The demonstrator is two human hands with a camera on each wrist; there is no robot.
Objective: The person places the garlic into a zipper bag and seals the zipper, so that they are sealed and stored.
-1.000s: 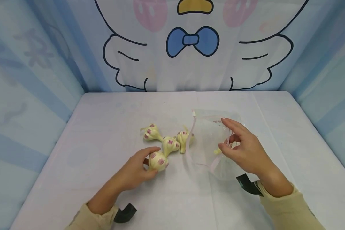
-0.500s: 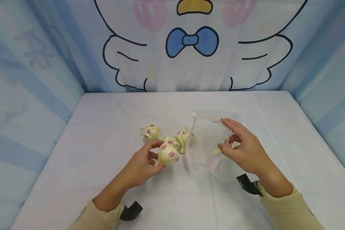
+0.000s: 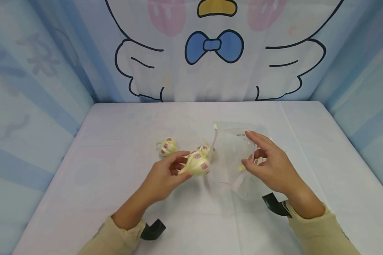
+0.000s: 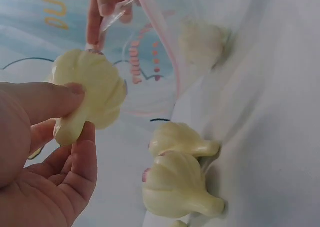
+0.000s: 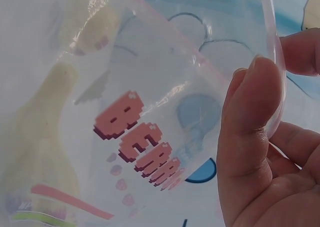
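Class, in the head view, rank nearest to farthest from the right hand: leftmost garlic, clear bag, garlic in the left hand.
1. Clear bag, pinched by right hand.
2. Garlic in the left hand, centre.
3. Leftmost garlic, beyond left hand.

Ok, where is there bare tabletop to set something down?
The widest bare patch of tabletop lies left of the left hand and loose garlic bulbs. There is also room right of the right hand, between the sleeves, and behind the bulbs up to the curtain. It's crowded mid-table, where the held bulb, loose bulbs, hands and plastic bag bunch together.
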